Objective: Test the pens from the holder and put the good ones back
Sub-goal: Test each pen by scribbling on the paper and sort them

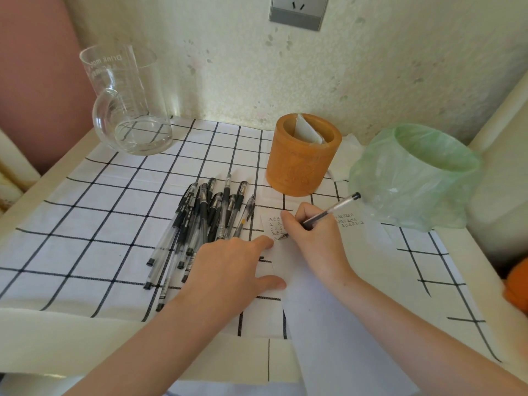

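Observation:
An orange-brown cylindrical pen holder [303, 164] stands at the back centre with a folded white paper inside. Several black gel pens [200, 224] lie in a loose pile on the checked cloth, left of the holder. My right hand [311, 238] grips one black pen [331, 210], its tip touching a white sheet of paper [323, 310] that carries rows of small written marks. My left hand [228, 270] lies flat, fingers spread, pressing the sheet's left edge beside the pile.
A glass jug [128, 101] stands at the back left. A small bin lined with a green plastic bag [414, 175] sits right of the holder. The wall runs close behind. An orange object [517, 284] shows at the right edge.

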Demonstrator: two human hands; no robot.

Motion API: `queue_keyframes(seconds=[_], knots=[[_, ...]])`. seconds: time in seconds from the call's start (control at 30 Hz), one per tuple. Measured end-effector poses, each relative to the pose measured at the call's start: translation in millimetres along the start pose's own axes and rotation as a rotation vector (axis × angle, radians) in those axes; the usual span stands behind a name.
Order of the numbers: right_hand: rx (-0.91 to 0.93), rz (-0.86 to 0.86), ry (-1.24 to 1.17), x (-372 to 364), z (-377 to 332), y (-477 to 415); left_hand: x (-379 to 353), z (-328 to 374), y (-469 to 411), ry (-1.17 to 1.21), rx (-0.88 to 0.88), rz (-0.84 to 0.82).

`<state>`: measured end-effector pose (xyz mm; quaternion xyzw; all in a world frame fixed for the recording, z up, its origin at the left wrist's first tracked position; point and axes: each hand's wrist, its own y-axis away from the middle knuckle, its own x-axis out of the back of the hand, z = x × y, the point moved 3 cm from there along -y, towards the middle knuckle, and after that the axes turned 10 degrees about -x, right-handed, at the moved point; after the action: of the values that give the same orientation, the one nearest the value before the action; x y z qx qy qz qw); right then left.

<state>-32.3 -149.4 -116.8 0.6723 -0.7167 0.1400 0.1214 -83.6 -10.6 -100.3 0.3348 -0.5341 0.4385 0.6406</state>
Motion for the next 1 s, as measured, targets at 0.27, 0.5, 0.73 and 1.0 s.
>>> queue_keyframes(seconds=[0.27, 0.5, 0.73, 1.0], knots=[[-0.333, 0.1, -0.577, 17.3, 1.8, -0.9, 3.2, 0.1, -0.3, 0.006, 0.011, -0.013], [-0.406, -0.076, -0.581, 20.9, -1.3, 3.8, 4.5, 1.4, 0.1, 0.025, 0.003, 0.0], [-0.413, -0.121, -0.593, 26.9, -18.4, 8.6, 9.7, -8.2, -0.9, 0.623, 0.092, 0.166], [-0.393, -0.149, -0.523, 20.2, -26.7, 19.3, 12.5, 1.2, -6.4, 0.815, -0.007, 0.181]])
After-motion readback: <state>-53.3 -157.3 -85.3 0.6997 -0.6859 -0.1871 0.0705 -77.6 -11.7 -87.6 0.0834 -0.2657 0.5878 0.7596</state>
